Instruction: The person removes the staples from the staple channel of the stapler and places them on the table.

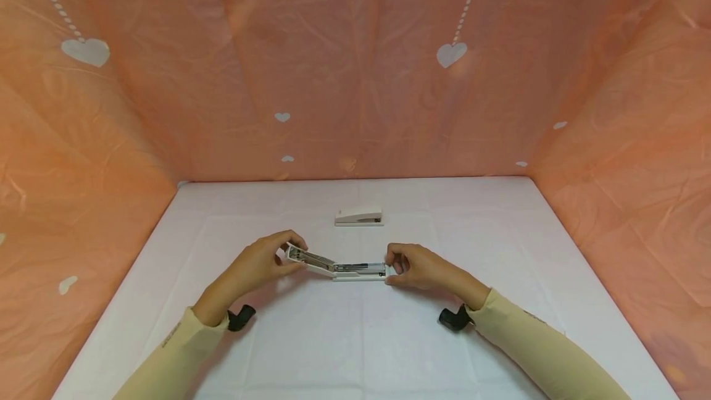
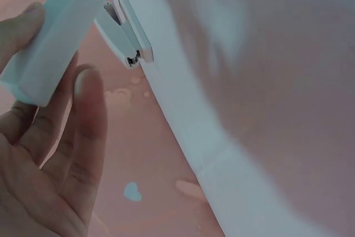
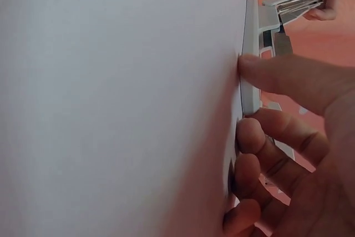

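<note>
A white stapler (image 1: 360, 273) lies folded open on the white table, its top arm swung up and over to the left so the metal inside shows. My left hand (image 1: 272, 256) pinches the end of that raised arm between thumb and fingers; the left wrist view shows the arm's smooth white outer side (image 2: 61, 37). At the other end, my right hand (image 1: 420, 266) grips the stapler's base, thumb on the near side and fingers round the far side. In the right wrist view the thumb presses the edge of the base (image 3: 252, 81).
Behind the open stapler stands a second white stapler (image 1: 358, 216), closed, on the white table cover (image 1: 355, 344). Orange sheeting with pale hearts (image 1: 355, 79) walls the table at the back and sides. A small black device (image 1: 454, 319) sits at each wrist.
</note>
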`<state>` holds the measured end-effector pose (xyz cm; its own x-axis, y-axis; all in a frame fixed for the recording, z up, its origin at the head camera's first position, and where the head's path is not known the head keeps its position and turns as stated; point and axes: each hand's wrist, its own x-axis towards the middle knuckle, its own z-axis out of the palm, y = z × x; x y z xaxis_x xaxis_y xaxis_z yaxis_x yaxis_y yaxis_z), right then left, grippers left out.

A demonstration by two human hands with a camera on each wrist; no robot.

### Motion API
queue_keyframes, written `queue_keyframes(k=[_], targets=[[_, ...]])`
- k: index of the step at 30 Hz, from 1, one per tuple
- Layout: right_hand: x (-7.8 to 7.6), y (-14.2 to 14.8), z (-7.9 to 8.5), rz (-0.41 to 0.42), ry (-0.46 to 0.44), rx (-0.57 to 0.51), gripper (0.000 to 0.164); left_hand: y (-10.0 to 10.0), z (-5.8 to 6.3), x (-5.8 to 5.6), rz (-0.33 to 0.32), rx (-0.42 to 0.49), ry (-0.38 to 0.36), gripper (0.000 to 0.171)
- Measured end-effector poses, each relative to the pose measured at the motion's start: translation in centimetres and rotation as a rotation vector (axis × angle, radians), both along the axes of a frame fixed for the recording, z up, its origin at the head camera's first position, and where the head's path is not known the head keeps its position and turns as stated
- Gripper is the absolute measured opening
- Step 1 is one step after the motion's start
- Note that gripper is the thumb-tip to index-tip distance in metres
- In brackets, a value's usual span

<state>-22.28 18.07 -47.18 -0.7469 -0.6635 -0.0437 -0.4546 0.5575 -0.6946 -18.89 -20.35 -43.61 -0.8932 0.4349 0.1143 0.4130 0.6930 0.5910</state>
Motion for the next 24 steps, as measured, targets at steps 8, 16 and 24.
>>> queue_keyframes(k=[8, 16, 24], targets=[[-0.2, 0.0, 0.0, 0.02, -0.009, -0.017, 0.028, -0.4, -0.4, 0.1, -0.015, -0.054, -0.034, 0.027], [-0.3, 0.0, 0.2, 0.026, -0.023, -0.019, 0.028, -0.1, -0.4, 0.2, -0.027, -0.135, 0.014, 0.028], [-0.3, -0.1, 0.2, 0.022, -0.018, -0.015, 0.028, 1.4, -0.1, 0.1, -0.061, -0.175, 0.144, 0.028]])
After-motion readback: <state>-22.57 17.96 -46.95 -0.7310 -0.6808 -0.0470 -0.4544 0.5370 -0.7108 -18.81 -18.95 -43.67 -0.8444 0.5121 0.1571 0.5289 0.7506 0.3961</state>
